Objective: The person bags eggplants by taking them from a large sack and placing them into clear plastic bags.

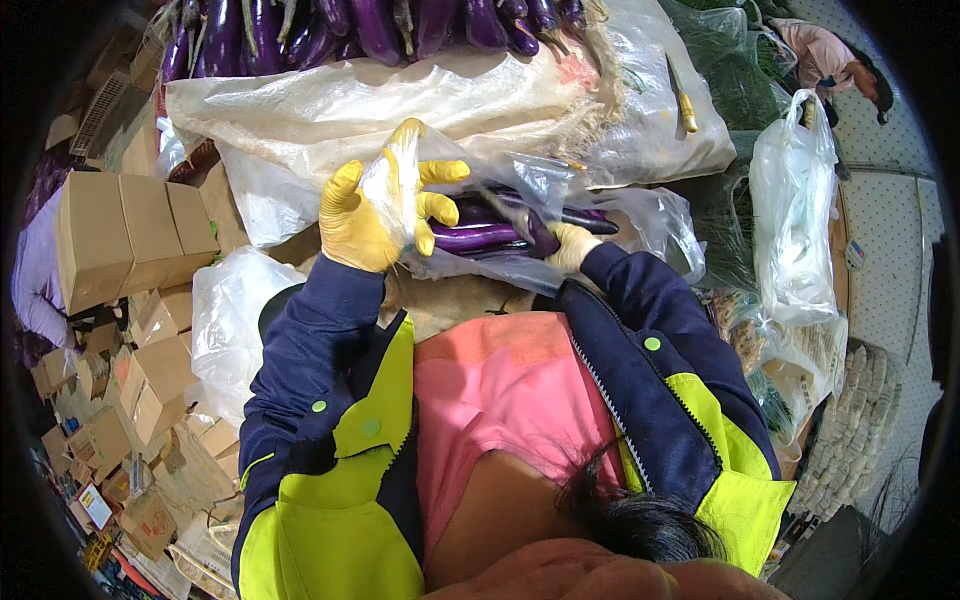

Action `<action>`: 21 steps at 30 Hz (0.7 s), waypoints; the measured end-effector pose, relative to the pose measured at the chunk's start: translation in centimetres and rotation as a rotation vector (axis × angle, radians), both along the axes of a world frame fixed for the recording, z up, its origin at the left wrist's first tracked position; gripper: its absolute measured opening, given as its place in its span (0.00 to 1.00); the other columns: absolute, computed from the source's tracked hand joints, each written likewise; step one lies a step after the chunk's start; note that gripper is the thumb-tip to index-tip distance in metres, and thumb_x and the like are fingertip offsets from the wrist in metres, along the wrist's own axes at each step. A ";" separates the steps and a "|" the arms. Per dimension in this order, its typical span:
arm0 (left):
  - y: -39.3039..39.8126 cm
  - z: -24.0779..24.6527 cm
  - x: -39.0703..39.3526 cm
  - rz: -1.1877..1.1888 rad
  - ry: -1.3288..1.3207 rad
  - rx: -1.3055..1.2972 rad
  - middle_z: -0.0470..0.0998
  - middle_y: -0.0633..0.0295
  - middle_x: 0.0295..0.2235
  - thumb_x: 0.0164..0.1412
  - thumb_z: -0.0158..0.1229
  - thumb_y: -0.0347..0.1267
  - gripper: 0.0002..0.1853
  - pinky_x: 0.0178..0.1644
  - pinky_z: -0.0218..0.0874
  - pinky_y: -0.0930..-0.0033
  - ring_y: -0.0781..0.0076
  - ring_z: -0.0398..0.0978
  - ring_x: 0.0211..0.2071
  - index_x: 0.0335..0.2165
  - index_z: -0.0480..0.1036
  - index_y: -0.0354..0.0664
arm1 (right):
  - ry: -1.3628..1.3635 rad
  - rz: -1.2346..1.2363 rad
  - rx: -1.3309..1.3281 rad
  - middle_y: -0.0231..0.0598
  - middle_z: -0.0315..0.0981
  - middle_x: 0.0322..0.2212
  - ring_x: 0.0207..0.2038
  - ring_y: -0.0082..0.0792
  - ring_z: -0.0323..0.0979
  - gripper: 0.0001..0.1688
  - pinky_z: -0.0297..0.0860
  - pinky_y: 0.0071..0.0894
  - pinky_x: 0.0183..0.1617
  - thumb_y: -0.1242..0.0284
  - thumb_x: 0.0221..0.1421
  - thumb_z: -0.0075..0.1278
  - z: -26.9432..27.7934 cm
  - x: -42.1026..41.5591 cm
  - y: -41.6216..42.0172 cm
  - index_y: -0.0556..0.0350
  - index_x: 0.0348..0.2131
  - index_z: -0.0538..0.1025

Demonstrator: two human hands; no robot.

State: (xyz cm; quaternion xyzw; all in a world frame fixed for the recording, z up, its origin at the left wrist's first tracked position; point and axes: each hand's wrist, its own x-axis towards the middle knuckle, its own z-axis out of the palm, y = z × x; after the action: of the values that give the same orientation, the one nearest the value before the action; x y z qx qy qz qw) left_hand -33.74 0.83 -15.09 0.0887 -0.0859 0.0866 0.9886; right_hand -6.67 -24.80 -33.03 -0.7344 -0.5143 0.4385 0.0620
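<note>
My left hand (360,217), in a yellow glove, is raised with its fingers spread. A bunched strip of thin clear plastic (405,184) runs across its palm and index finger; the fingers are not closed around it. Lower and to the right, my gloved right hand (574,244) grips the end of a short purple eggplant (541,235). Several long eggplants (472,237) lie side by side just left of it, on and partly under a clear plastic bag (660,217). Film covers parts of them, and the right fingertips are largely hidden.
Beyond the pale woven sheet (360,105) lies a heap of eggplants (375,30). A yellow-handled knife (686,109) rests at its right. White plastic bags (795,217) hang on the right. Cardboard boxes (120,232) are stacked left. Two people (817,56) are nearby, one at each side.
</note>
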 end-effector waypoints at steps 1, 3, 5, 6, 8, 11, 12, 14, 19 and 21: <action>-0.2 0.2 0.0 0.016 0.005 0.011 0.58 0.24 0.55 0.55 0.63 0.45 0.50 0.33 0.76 0.44 0.28 0.72 0.45 0.65 0.42 0.43 | 0.023 0.068 -0.040 0.52 0.78 0.39 0.45 0.47 0.75 0.28 0.71 0.37 0.48 0.64 0.40 0.61 0.9 -0.3 -0.5 0.53 0.44 0.77; -0.5 0.2 0.3 -0.011 -0.010 0.015 0.58 0.24 0.55 0.55 0.62 0.45 0.50 0.33 0.76 0.44 0.28 0.71 0.45 0.66 0.41 0.44 | -0.041 0.160 -0.113 0.52 0.78 0.40 0.47 0.47 0.75 0.30 0.71 0.40 0.48 0.64 0.38 0.62 2.0 -0.9 -0.9 0.53 0.44 0.77; -0.7 0.2 0.4 -0.055 -0.031 -0.006 0.57 0.24 0.56 0.56 0.62 0.45 0.48 0.34 0.76 0.42 0.27 0.70 0.46 0.66 0.44 0.47 | -0.260 0.191 -0.228 0.52 0.78 0.40 0.49 0.48 0.74 0.32 0.72 0.42 0.48 0.63 0.37 0.63 1.7 -1.6 -1.0 0.53 0.44 0.77; -0.8 0.0 0.4 -0.082 -0.053 -0.028 0.56 0.24 0.56 0.57 0.61 0.44 0.45 0.35 0.75 0.41 0.26 0.69 0.48 0.65 0.46 0.51 | -0.406 0.216 -0.371 0.54 0.76 0.44 0.51 0.50 0.73 0.38 0.71 0.42 0.50 0.61 0.34 0.64 0.0 -1.1 -1.0 0.51 0.49 0.76; -0.8 -0.2 0.2 -0.108 -0.093 -0.062 0.55 0.25 0.58 0.59 0.61 0.43 0.42 0.36 0.75 0.39 0.25 0.67 0.50 0.66 0.48 0.54 | -0.302 0.190 -0.307 0.54 0.74 0.47 0.51 0.51 0.73 0.42 0.70 0.39 0.52 0.63 0.38 0.62 3.9 -0.5 1.4 0.51 0.55 0.71; -1.0 0.0 0.3 -0.122 -0.096 -0.100 0.55 0.24 0.57 0.58 0.62 0.42 0.44 0.37 0.74 0.38 0.25 0.68 0.49 0.66 0.48 0.54 | 0.353 -0.050 -0.098 0.39 0.79 0.42 0.45 0.28 0.74 0.28 0.70 0.31 0.50 0.70 0.54 0.59 10.7 1.7 3.7 0.56 0.54 0.72; -1.1 0.0 0.0 -0.106 -0.084 -0.073 0.56 0.24 0.57 0.57 0.62 0.42 0.44 0.37 0.74 0.38 0.25 0.68 0.49 0.66 0.48 0.54 | 0.370 -0.110 -0.101 0.33 0.79 0.38 0.41 0.22 0.74 0.20 0.70 0.25 0.46 0.72 0.58 0.56 16.7 0.8 6.5 0.57 0.50 0.75; -1.2 0.1 0.5 -0.140 -0.096 -0.043 0.56 0.25 0.57 0.57 0.62 0.42 0.44 0.38 0.74 0.38 0.25 0.68 0.49 0.66 0.48 0.54 | 0.495 -0.293 0.104 0.33 0.79 0.36 0.38 0.20 0.74 0.18 0.71 0.23 0.44 0.71 0.58 0.57 20.7 3.6 9.3 0.57 0.47 0.78; -1.3 0.4 0.4 -0.163 -0.088 -0.081 0.57 0.26 0.57 0.58 0.62 0.41 0.46 0.38 0.75 0.42 0.26 0.69 0.49 0.67 0.44 0.57 | 0.167 -0.675 0.707 0.37 0.78 0.37 0.37 0.25 0.74 0.25 0.70 0.25 0.44 0.72 0.51 0.58 15.3 13.7 20.5 0.62 0.49 0.73; -1.1 0.4 0.6 -0.167 -0.073 -0.057 0.57 0.27 0.57 0.57 0.62 0.41 0.46 0.39 0.75 0.43 0.28 0.69 0.50 0.67 0.43 0.58 | 0.038 -0.717 0.690 0.43 0.78 0.38 0.40 0.32 0.76 0.29 0.70 0.27 0.45 0.70 0.48 0.59 12.7 16.4 24.0 0.63 0.49 0.72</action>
State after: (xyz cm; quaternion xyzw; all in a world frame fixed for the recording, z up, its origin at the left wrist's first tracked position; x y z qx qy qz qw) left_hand -33.17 -0.32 -14.72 0.0500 -0.1263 0.0094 0.9907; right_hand 9.73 -0.84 -20.30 -0.7935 -0.3434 0.2071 0.4578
